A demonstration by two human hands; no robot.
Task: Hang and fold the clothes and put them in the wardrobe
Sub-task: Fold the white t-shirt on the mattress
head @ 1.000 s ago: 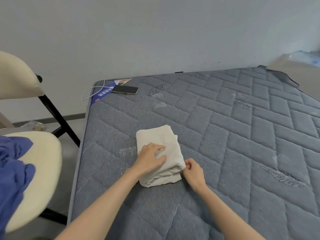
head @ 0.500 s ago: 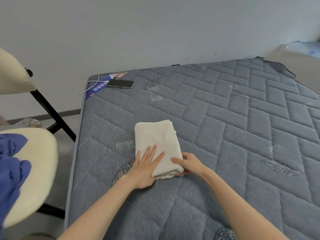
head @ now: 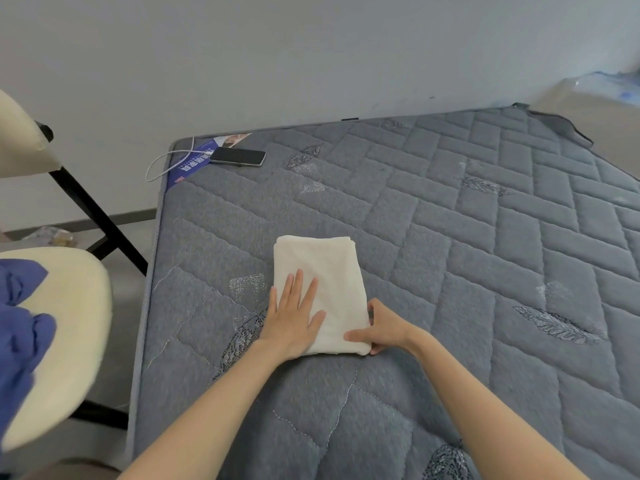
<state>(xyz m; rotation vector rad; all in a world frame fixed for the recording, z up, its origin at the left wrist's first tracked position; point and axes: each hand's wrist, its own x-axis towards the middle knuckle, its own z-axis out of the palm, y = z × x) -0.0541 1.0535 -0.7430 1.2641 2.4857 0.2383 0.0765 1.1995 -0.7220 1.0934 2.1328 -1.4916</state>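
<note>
— Since a second ago, on the grey quilted mattress (head: 450, 237), the cream folded cloth (head: 322, 268) lies squarer; left hand (head: 294, 320) has flattened on it, fingers straight, right hand (head: 384, 329) pinches its 5 o'clock corner.
— Keep the palm down, I'd say; tuck that corner flush.
— Room?
— Mattress edge close at 9 o'clock; open quilt from 12 to 3; black phone (head: 238, 156) at 11, well apart.

You've got matt, smooth fabric in the folded cream cloth (head: 320, 271), on the grey quilted mattress (head: 450, 254): fuzzy, stitched textile. At its far left corner, flat black phone (head: 237, 156): glossy. Left of it, crumpled blue garment (head: 17, 337): matt cloth.
</note>
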